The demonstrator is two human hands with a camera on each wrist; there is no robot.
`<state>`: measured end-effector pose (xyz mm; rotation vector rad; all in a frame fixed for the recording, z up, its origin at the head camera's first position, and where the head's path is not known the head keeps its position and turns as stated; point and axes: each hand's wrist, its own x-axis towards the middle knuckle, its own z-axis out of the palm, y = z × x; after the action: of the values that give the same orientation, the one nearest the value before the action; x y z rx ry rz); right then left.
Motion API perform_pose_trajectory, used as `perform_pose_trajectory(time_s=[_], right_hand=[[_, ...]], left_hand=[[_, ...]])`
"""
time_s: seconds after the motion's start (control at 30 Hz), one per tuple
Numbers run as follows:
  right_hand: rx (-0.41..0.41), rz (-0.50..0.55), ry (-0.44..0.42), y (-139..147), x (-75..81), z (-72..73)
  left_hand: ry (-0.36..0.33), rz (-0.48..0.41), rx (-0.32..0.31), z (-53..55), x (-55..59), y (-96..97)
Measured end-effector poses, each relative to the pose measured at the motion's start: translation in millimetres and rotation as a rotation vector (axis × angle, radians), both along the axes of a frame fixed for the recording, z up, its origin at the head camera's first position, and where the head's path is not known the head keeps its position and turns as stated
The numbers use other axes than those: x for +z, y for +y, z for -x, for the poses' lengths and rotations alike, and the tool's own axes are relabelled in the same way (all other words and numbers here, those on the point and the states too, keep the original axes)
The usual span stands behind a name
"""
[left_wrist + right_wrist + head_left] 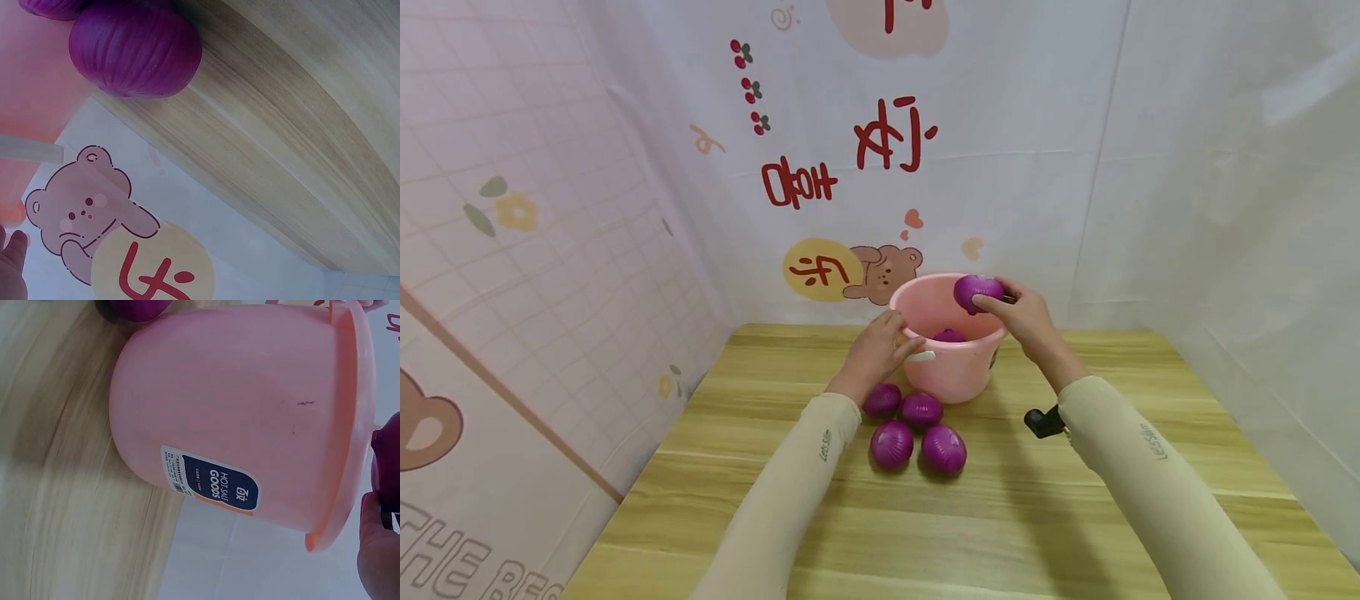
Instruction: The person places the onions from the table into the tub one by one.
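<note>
A pink bucket (951, 375) stands upright at the back of the table, with a purple onion (950, 336) visible inside. My left hand (874, 352) grips the bucket's left rim; only its fingertips show at the lower left of the left wrist view. My right hand (1028, 315) holds another purple onion (977, 292) over the right side of the bucket's opening. In the right wrist view, that held onion (389, 459) is beside the rim, partly cut off. Several purple onions (943, 450) lie on the table before the bucket, under and beside my left wrist.
The wood-grain table (925, 533) runs back to a white cloth wall (1030, 192) printed with a bear and red characters. Patterned cloth (535, 250) hangs on the left. A black object (1043, 422) shows at my right sleeve. The bucket has a white handle (921, 356).
</note>
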<state>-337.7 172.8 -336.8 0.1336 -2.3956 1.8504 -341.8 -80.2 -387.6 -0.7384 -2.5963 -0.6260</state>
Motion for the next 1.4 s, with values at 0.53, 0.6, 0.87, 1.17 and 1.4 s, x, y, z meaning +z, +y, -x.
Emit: perform_pose_trajectory(time_s=[0.53, 0.6, 0.87, 1.17, 1.4], right_hand=[[-0.006, -0.009, 0.047, -9, -16.2, 11.3], [0.001, -0.021, 0.055, -9, -16.6, 11.3], [0.007, -0.010, 0.037, -10, -19.4, 10.3], [-0.003, -0.036, 0.059, -11, -25.7, 9.4], [0.002, -0.102, 0.110, -10, -19.0, 6.0]], left_hand=[[-0.030, -0.016, 0.007, 0.4, -4.3, 2.1], [-0.030, -0.017, 0.010, 0.7, -4.0, 1.7], [0.030, -0.026, 0.003, 2.2, -4.0, 0.2], [0.043, -0.027, -0.001, 1.0, -5.4, -1.4], [0.047, -0.014, 0.012, 3.6, -3.3, 0.7]])
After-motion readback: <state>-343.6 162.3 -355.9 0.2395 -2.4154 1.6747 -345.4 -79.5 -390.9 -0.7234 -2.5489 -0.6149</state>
